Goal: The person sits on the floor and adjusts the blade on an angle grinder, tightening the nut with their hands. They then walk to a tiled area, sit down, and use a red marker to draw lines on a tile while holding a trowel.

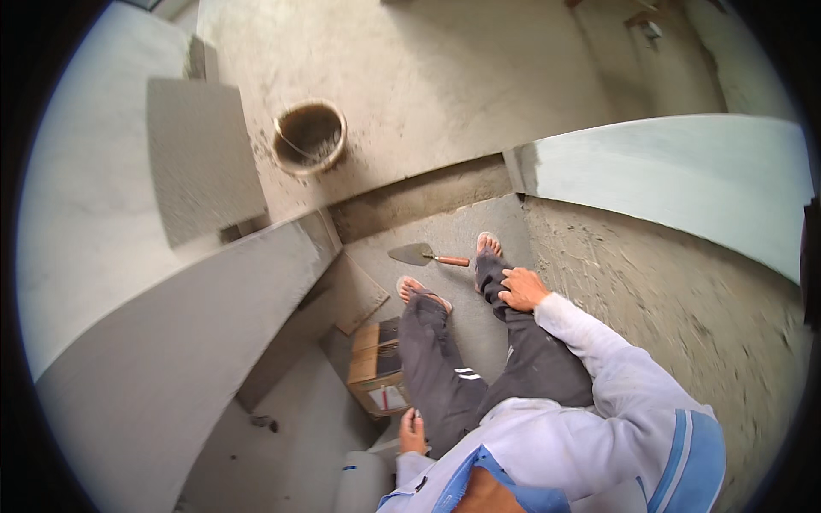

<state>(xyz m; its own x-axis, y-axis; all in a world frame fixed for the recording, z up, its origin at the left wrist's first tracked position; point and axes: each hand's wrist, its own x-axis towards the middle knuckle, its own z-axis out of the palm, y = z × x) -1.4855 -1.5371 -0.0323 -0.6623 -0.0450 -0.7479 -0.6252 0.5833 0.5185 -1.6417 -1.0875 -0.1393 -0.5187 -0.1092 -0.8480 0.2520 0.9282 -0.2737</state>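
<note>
My right hand [523,289] is down at my right shin, its fingers curled on the dark trouser leg [493,278]. Beside my left thigh hangs my left hand [412,433], close to a cardboard box [366,363]; its fingers point forward and nothing shows in them. A pointing trowel [414,254] with an orange-brown handle [451,260] lies on the grey floor just ahead of my sandalled feet. Its handle end points toward my right foot.
A mortar-stained bucket [340,128] with a wire handle stands on the floor beyond a low step [419,197]. Grey panels [205,162] are at the left. A pale wall top [658,167] and rough plastered wall [650,299] flank my right. A tile [359,295] leans near my left foot.
</note>
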